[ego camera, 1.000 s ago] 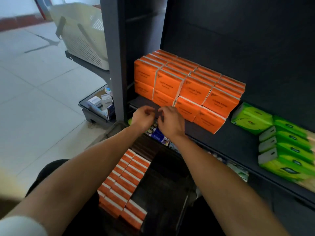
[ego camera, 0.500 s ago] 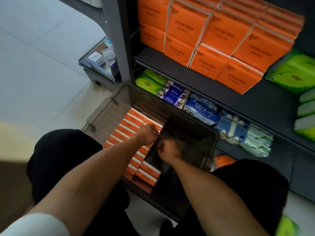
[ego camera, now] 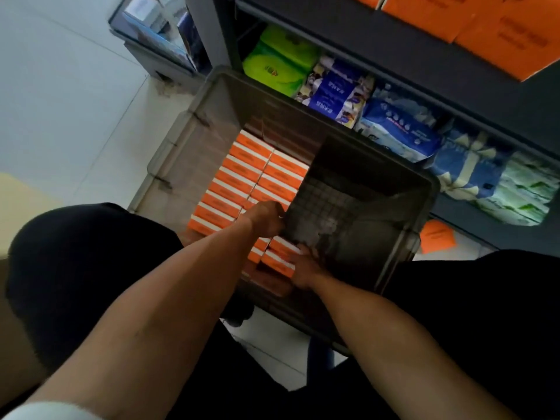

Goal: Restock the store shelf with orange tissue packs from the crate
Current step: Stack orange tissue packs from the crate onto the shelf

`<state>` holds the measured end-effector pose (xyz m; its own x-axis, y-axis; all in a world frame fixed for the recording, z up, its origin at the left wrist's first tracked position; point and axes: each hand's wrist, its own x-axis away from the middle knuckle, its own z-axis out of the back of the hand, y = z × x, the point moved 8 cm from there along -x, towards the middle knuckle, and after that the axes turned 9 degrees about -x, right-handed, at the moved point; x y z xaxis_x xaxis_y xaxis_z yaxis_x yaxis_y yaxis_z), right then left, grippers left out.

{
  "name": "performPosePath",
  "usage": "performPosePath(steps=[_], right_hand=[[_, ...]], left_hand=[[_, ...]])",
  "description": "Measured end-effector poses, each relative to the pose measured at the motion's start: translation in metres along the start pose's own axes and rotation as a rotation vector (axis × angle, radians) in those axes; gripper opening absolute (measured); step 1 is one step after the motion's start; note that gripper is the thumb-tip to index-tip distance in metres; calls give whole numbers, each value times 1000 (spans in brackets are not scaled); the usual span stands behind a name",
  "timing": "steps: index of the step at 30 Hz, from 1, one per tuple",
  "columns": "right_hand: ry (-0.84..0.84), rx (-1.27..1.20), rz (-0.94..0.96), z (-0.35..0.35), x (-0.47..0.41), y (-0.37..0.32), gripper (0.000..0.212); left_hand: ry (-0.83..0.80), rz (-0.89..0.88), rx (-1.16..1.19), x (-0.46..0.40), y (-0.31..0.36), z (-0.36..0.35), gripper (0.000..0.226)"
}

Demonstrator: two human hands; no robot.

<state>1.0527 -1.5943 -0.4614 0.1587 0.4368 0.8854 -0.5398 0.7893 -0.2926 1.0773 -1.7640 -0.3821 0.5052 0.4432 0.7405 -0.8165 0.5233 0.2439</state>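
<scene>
A dark plastic crate [ego camera: 194,137] stands on the floor between my knees. Its left half holds two columns of orange tissue packs [ego camera: 242,174]; its right half is bare grid floor. My left hand [ego camera: 266,218] is curled down over the right column, fingers around the packs' edge. My right hand [ego camera: 304,268] grips the nearest packs [ego camera: 280,257] of that column, fingers along their right end. More orange packs [ego camera: 500,34] are stacked on the shelf at top right.
The lower shelf behind the crate holds green packs [ego camera: 272,65] and blue and white tissue bags [ego camera: 400,128]. A lone orange pack [ego camera: 436,236] lies on the floor right of the crate. A grey bin [ego camera: 157,34] stands at upper left on pale tiles.
My view dropped from the shelf to the crate. Both hands left the shelf edge, came down into the crate and closed on the right column of orange packs.
</scene>
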Motion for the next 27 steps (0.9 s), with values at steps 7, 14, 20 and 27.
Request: performPosePath(steps=[7, 14, 20, 27], right_hand=[[58, -20, 24, 12, -1, 2, 76], [369, -208, -100, 67, 10, 4, 52], [465, -194, 57, 141, 70, -39, 28], [572, -188, 180, 234, 137, -51, 5]], left_hand=[[-2, -21, 43, 1, 11, 2, 35], [38, -23, 48, 17, 24, 12, 31], [139, 45, 213, 44, 25, 44, 45], [178, 160, 937, 64, 41, 68, 55]])
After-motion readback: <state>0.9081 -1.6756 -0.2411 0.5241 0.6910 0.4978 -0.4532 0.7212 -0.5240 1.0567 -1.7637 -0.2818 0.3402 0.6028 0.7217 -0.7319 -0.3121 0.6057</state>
